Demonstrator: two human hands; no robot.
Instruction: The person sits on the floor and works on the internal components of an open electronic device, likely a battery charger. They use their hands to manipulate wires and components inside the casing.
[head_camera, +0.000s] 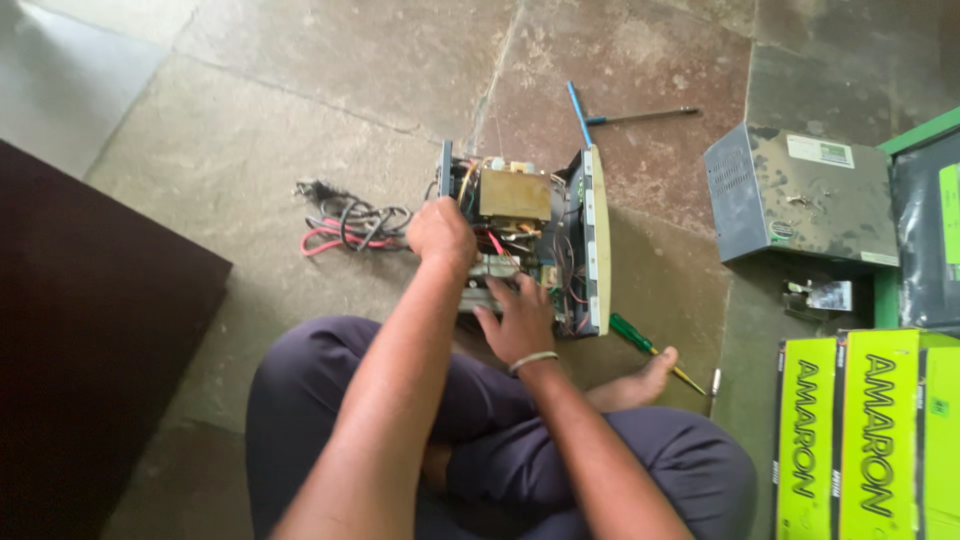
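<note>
Head view: the opened electronic unit (525, 240) stands on the stone floor (300, 110) before the crossed legs; the left hand (441, 235) curls closed over its rear wall; the right hand (517, 318) lies spread, fingers (502, 290) open on the near parts; bare floor lies beyond, cables (350, 225) left, green screwdriver (645, 347) right.

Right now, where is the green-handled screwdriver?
In the head view, the green-handled screwdriver lies on the stone floor right of the opened electrical unit, its tip end passing by the person's bare foot.
</note>
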